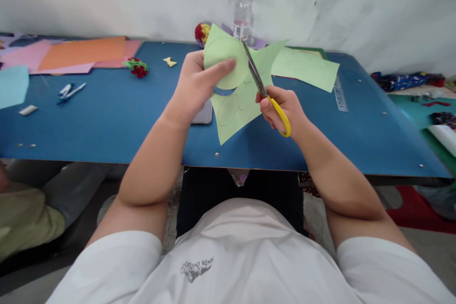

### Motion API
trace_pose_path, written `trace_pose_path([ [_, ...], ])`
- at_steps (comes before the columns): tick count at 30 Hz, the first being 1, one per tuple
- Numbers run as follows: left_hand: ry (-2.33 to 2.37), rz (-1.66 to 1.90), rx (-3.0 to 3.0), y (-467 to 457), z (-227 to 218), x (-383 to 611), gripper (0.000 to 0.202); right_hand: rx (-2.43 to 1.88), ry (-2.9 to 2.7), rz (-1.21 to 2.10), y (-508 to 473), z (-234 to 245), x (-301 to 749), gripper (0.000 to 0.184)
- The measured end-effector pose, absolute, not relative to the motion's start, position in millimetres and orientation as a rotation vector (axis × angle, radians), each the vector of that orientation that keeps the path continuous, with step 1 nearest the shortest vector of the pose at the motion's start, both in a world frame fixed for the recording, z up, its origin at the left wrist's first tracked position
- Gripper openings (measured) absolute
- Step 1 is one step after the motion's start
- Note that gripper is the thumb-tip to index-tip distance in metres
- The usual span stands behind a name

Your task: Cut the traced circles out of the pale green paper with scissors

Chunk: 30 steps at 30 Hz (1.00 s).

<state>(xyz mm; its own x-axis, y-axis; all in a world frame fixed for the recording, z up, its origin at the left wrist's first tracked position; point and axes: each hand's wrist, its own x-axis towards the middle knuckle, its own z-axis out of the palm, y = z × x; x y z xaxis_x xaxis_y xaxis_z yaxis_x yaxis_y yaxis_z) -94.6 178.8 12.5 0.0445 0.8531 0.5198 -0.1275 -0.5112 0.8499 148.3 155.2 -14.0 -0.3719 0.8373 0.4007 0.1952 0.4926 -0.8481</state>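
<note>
A sheet of light green paper (233, 116) with pencilled round outlines is held up over the blue table. My left hand (201, 78) pinches it at a large, partly cut circle, thumb on top and fingers behind. A curved gap shows under that circle. In my right hand (283, 107) is a pair of scissors (257, 73) with yellow handles. Their blades point up and to the left, at the right edge of the circle, and look nearly closed. The fingers behind the paper are hidden.
On the blue table (107, 123) lie orange paper (85, 54), pens (71, 92), an eraser (28, 110), a red-green craft piece (137, 67), more green paper (308, 69) and a clear ruler (341, 95). A plastic bottle (242, 7) stands by the wall. Another person's leg (71, 194) is at left.
</note>
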Motion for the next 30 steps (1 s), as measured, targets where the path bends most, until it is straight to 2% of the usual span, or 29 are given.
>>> trace_pose_path([
  [9,0.791,1.566,1.553,181,12,-96,0.031,-0.863,-1.843,0.913,157,-16,149,0.08],
  [18,0.787,1.576,1.555,189,6,-98,0.026,-0.863,-1.839,0.913,157,-16,149,0.08],
  [26,0.654,1.583,1.681,201,1,-101,0.037,-0.843,-1.861,0.934,159,-19,151,0.078],
  [30,0.661,1.577,1.678,200,1,-101,0.031,-0.857,-1.86,0.948,159,-20,151,0.078],
])
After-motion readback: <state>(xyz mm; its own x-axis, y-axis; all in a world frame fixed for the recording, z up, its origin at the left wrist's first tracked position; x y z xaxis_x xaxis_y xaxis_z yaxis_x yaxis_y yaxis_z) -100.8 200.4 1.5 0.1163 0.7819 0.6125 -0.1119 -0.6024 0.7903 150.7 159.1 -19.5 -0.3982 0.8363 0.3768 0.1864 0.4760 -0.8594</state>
